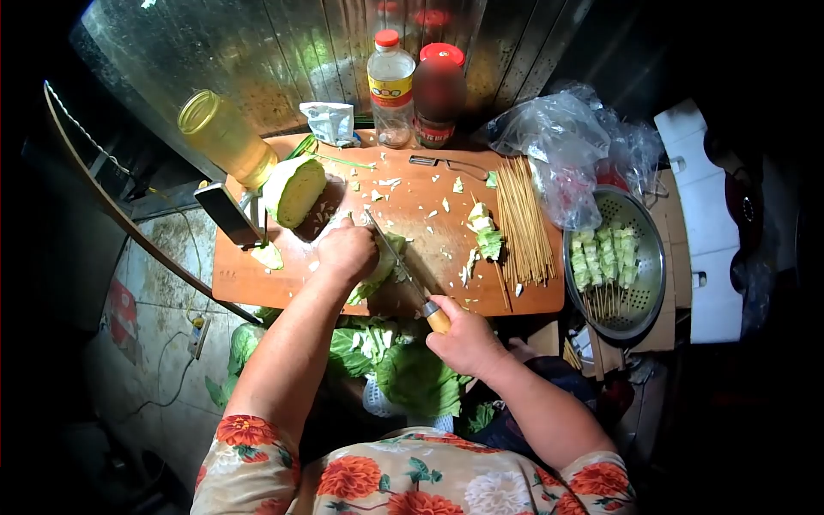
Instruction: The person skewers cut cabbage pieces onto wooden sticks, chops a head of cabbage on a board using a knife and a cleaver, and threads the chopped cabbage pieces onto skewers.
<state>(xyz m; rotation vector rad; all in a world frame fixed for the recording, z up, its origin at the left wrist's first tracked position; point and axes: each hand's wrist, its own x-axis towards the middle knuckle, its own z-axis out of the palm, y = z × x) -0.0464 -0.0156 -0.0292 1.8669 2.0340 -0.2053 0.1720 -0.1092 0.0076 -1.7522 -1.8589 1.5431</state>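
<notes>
My right hand (468, 337) is wrapped round the wooden handle of a knife (410, 276), whose blade slants up and left over the board. The blade lies along the right side of a green cabbage piece (375, 276). My left hand (348, 252) presses on this piece with curled fingers, partly covering it. Left of that hand, a larger cut cabbage (296, 192) rests with its pale cut face showing. Small cabbage scraps are scattered over the wooden board (296, 292).
Bamboo skewers (525, 223) lie at the board's right, beside a skewer with cabbage pieces (487, 236). A metal colander (657, 287) holds cabbage skewers. Bottles (392, 94), an oil jar (227, 137) and a propped phone (227, 215) line the back and left. Loose leaves (416, 373) lie below.
</notes>
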